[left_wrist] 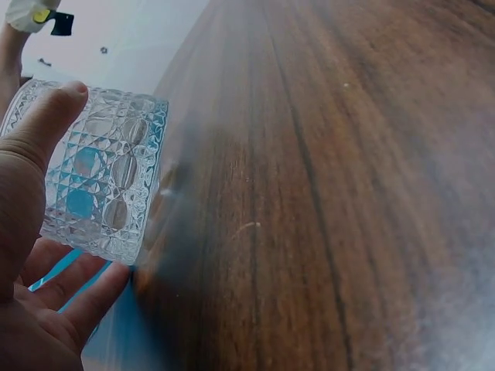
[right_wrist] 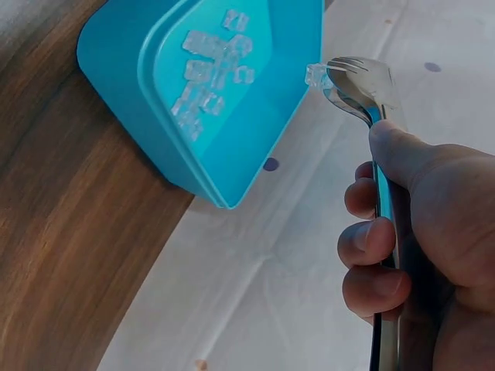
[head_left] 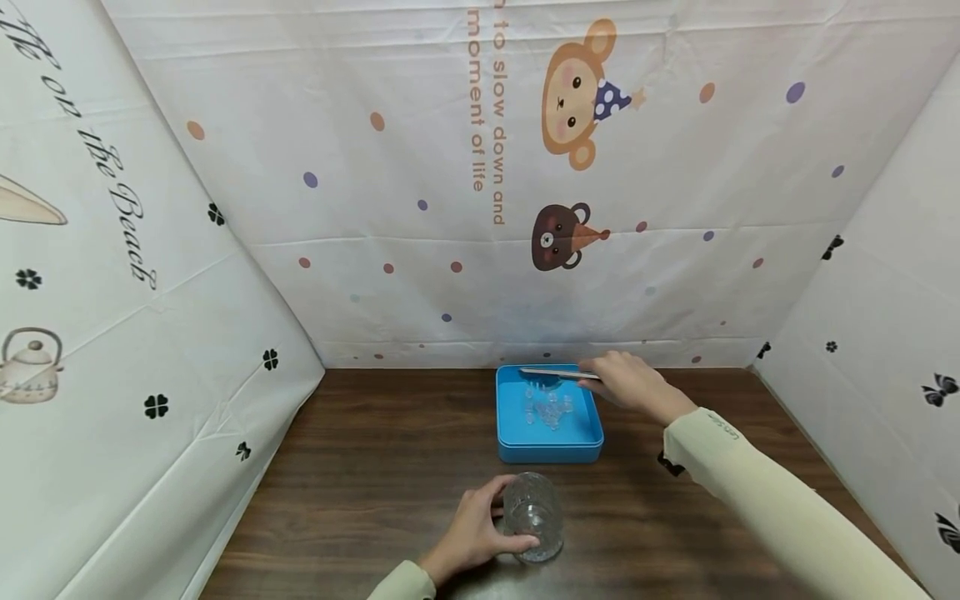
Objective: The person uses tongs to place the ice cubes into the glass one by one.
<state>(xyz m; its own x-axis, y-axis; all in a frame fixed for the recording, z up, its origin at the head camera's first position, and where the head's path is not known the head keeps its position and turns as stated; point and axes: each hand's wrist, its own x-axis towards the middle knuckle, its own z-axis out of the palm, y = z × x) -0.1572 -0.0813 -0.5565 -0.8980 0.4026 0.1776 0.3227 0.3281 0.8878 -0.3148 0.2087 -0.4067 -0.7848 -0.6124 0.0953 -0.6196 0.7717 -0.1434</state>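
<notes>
My left hand [head_left: 471,527] grips a clear cut-pattern glass [head_left: 542,525], thumb on the near side and fingers round the far side. In the left wrist view the glass [left_wrist: 108,170] sits at the wooden surface. My right hand [head_left: 626,382] holds slim metal tongs [right_wrist: 362,81], one end of which is fork-toothed. A single clear cube [right_wrist: 315,75] sits at the tongs' tip. Below them is a blue box [head_left: 550,452], holding several clear ice-like cubes [head_left: 552,410].
The dark wood tabletop [head_left: 375,467] runs back to a printed white cloth [head_left: 420,308] behind the box. More white cloth hangs at the left [head_left: 187,467] and right [head_left: 862,392]. The glass stands in front of the box.
</notes>
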